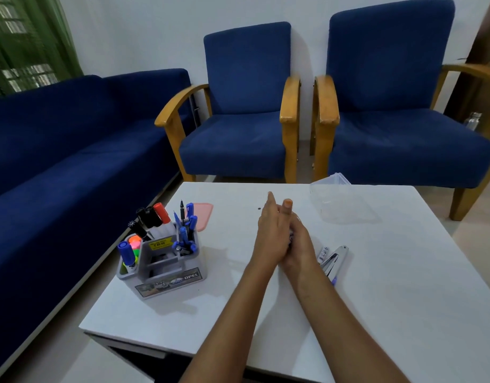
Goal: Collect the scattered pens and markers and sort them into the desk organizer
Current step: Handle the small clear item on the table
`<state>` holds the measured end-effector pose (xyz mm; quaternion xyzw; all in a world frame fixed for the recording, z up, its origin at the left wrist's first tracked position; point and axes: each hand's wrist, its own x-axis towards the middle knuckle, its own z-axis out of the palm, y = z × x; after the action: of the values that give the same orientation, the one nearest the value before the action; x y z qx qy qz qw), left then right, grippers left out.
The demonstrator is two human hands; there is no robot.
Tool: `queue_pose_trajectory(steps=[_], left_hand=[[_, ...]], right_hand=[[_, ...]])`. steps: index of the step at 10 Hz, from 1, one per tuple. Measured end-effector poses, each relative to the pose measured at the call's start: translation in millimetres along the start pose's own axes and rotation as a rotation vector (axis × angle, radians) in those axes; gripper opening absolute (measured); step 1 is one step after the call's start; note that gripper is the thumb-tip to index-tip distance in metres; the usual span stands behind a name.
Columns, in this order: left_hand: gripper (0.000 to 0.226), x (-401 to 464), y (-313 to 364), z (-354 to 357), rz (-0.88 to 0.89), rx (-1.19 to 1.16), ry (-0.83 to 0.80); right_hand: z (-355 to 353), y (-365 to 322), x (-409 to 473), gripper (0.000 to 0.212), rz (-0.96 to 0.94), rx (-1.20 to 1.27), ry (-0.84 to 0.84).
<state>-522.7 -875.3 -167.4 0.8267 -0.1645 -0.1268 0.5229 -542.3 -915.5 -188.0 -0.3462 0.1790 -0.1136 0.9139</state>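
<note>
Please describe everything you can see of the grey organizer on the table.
The organizer is a grey plastic box with several compartments, standing upright near the table's left edge. Black and red markers, blue pens and highlighters stand inside. A yellow sticker and a front label reading OPEL show. Neither hand touches it.

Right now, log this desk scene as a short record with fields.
surface: white table
organizer: grey desk organizer near the table's left edge, holding markers, blue pens and highlighters
left hand: left hand fingers straight, pressed against the right hand
right hand: right hand curled round something with an orange end; item unclear
loose items: stapler and a pen beside the right wrist
other: clear plastic container at the far edge, pink lid behind the organizer
</note>
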Motion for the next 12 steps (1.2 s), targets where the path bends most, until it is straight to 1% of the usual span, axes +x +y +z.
queue_pose_trajectory(steps=[1, 2, 3, 4, 5, 6, 7, 8, 9, 10, 11, 12], left_hand=[[0.067, -1, -7, -2, 0.077, 0.169, 0.071], [0.067, -3, -2, -5, 0.098, 0.058, 0.010], [0.048, -6, -2, -11, 0.113, -0.131, 0.155], [0.033, 0, -14, -10, 0.144, 0.205, 0.045], [0.034, -6, -13, 10, 0.133, 0.407, -0.234], [0.038, -16, -5, 33, 0.124, 0.635, -0.165], [0.027, -19, 0, 44, 0.164, 0.744, -0.085], [0.015, -15, 1, 42, 0.162, 0.759, -0.054], [0.010, -13, -5, 27, 0.116, 0.611, 0.027], [0.020, -12, 1, 2, 0.032, 0.261, 0.148], [0.020, -9, 22, -17, 0.080, 0.105, 0.135], [0.021, -5, 43, -19, 0.136, 0.305, 0.051]], right_hand=[[0, 3, 1, 0.037, 0.116, 0.172, 0.022], [-1, -2, -9, 0.034, 0.060, 0.407, -0.018], [-11, -16, -11, 0.025, -0.059, 0.459, 0.043], [-21, -37, -14, 0.021, -0.123, 0.528, 0.126], [-27, -61, -15, 0.014, -0.181, 0.516, 0.176], [-38, -74, -17, 0.018, -0.212, 0.483, 0.225], [-46, -82, -24, 0.020, -0.236, 0.465, 0.262], [-52, -80, -29, 0.016, -0.216, 0.444, 0.283], [-50, -73, -31, 0.012, -0.172, 0.395, 0.285], [-44, -62, -27, 0.015, -0.131, 0.353, 0.277], [-33, -44, -21, 0.022, -0.058, 0.257, 0.240], [-21, -22, -16, 0.034, -0.011, 0.223, 0.116]])
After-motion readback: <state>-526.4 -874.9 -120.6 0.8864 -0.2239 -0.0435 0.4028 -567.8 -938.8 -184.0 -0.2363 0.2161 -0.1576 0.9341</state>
